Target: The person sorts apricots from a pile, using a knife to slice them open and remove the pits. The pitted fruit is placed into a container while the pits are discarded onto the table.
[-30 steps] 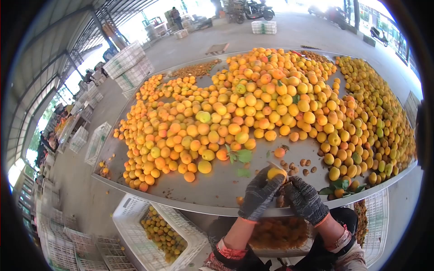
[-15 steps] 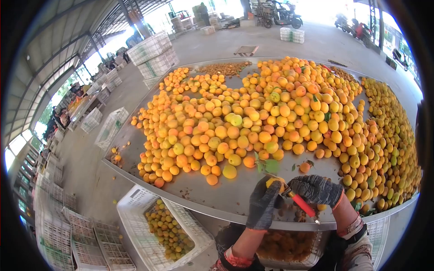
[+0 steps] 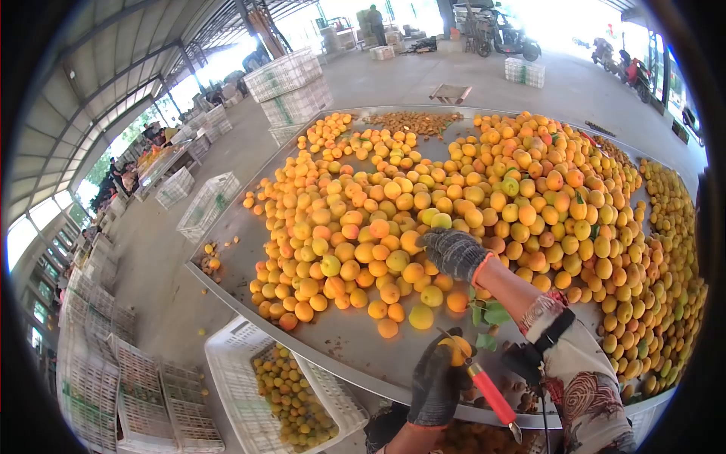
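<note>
At the near edge of the metal table, my left hand (image 3: 436,382), in a dark grey glove, is closed around an orange apricot (image 3: 457,349). A tool with a red handle (image 3: 491,393) and metal ends slants down to the right from that apricot, against the same hand. My right hand (image 3: 456,256), also gloved, is over the middle of the apricot pile (image 3: 348,227). Its fingers are bunched, with the tips against fruit; whatever they hold is hidden. Green leaves (image 3: 495,312) lie on the table below my right wrist.
The metal table's rim (image 3: 302,349) runs along the front left. Below it is a white crate (image 3: 234,378) of yellow-green fruit. Greener fruit (image 3: 665,280) is heaped at the right. Stacked white crates (image 3: 283,76) stand behind the table, and a person (image 3: 376,24) stands farther back.
My right hand has left the tool and moved up and left to the pile. My left hand still has the apricot, with the tool against it. The view has shifted.
</note>
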The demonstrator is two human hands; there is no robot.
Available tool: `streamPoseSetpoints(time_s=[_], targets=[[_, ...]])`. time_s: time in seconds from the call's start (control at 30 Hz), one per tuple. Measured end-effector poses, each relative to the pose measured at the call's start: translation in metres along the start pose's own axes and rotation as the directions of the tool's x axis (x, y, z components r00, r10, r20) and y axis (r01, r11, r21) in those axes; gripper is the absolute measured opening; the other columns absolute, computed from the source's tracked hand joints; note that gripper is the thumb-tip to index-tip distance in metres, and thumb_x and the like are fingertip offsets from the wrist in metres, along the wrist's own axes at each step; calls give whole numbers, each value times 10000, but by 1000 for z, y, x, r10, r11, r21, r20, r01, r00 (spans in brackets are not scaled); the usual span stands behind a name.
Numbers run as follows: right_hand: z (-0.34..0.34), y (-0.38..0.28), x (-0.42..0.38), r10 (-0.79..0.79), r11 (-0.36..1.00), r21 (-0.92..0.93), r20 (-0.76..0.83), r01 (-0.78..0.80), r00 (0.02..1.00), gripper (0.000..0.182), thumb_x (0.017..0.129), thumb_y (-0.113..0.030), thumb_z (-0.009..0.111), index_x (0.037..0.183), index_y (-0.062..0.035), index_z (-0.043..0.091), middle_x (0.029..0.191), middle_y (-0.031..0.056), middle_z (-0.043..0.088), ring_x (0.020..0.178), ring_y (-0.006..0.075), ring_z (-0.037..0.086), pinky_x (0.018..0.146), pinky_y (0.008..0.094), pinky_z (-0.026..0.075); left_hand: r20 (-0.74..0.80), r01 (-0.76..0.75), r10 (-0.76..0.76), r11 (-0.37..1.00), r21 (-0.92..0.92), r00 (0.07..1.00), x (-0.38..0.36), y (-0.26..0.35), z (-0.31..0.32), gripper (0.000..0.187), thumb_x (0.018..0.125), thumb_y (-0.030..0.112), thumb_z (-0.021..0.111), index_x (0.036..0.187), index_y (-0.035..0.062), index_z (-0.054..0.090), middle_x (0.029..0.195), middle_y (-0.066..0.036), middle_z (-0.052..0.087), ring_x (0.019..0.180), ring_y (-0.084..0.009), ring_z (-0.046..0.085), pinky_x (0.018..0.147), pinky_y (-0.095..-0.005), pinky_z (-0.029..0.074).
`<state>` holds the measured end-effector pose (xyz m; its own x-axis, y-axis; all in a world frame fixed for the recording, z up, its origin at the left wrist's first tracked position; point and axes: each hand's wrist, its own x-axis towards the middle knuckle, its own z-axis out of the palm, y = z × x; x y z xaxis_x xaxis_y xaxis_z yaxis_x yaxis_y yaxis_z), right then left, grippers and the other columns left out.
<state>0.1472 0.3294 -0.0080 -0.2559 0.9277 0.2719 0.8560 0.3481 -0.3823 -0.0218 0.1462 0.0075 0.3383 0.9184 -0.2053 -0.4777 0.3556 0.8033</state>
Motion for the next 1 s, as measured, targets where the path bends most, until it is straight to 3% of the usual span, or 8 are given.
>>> streamPoseSetpoints(time_s=[0.23, 0.33, 0.4, 0.5, 0.57, 0.77, 0.9, 1.0], targets=[[-36, 41, 61, 254, 675, -725, 55, -136, 966, 372, 823, -188, 466, 1191, -145, 498, 1188, 78, 502, 1083, 271, 482, 906, 350, 389, 14, 106, -106, 959, -262, 994, -5, 11, -6, 469, 885, 330, 482, 1196, -14, 423, 936, -110, 574, 674, -147, 570, 545, -244, 489], [-56, 81, 59, 369, 780, -491, -136, -387, 919, 398, 818, -225, 489, 1209, -152, 482, 1193, 89, 503, 1079, 295, 484, 920, 359, 379, -46, 48, -57, 984, -172, 997, -3, 4, -14, 471, 888, 347, 475, 1195, -7, 422, 933, -102, 568, 667, -146, 556, 553, -233, 475], [-69, 81, 30, 109, 849, -425, -439, -313, 892, 389, 813, -237, 510, 1188, -133, 500, 1171, 111, 522, 1078, 304, 484, 926, 375, 375, -77, 77, -91, 983, -169, 993, -2, 4, -9, 500, 886, 393, 444, 1195, 0, 415, 962, -99, 554, 766, -164, 537, 644, -269, 464], [-79, 81, 2, 172, 924, -242, -425, -295, 889, 336, 803, -167, 559, 1129, -93, 530, 1174, 164, 501, 1077, 334, 473, 914, 405, 388, -106, 106, -121, 986, -132, 987, -4, 5, -5, 554, 865, 467, 439, 1203, 29, 405, 988, -85, 524, 849, -189, 512, 722, -313, 461], [-81, 76, -13, 165, 932, -231, -418, -280, 893, 292, 812, -161, 557, 1094, -85, 553, 1150, 162, 517, 1051, 332, 492, 884, 401, 409, -150, 69, -125, 941, -330, 981, -3, 4, 1, 412, 882, 336, 488, 1141, 15, 475, 917, -70, 560, 660, -140, 535, 538, -241, 448], [-86, 28, -43, 229, 965, 156, -121, -209, 966, 246, 814, -142, 572, 1041, -46, 575, 976, 152, 597, 914, 292, 577, 794, 372, 459, -123, 50, -91, 952, -303, 988, 0, -7, -3, 333, 883, 305, 490, 1079, 36, 502, 902, -65, 564, 687, -136, 547, 523, -238, 444], [-69, 16, -59, -70, 998, -7, -28, 69, 997, 209, 800, -190, 539, 956, -61, 591, 803, 140, 605, 774, 311, 581, 708, 392, 455, -172, 10, -57, 966, -258, 983, 5, -10, -8, 293, 884, 294, 491, 1045, 50, 512, 879, -56, 572, 686, -133, 553, 507, -240, 440], [-60, 10, -70, 28, 998, -61, 190, -17, 981, 152, 801, -204, 525, 849, -72, 582, 780, 126, 597, 761, 313, 575, 679, 399, 449, -185, -23, -43, 940, -340, 982, 9, -14, -12, 288, 877, 304, 504, 1033, 63, 517, 843, -47, 579, 645, -135, 554, 494, -237, 440]])
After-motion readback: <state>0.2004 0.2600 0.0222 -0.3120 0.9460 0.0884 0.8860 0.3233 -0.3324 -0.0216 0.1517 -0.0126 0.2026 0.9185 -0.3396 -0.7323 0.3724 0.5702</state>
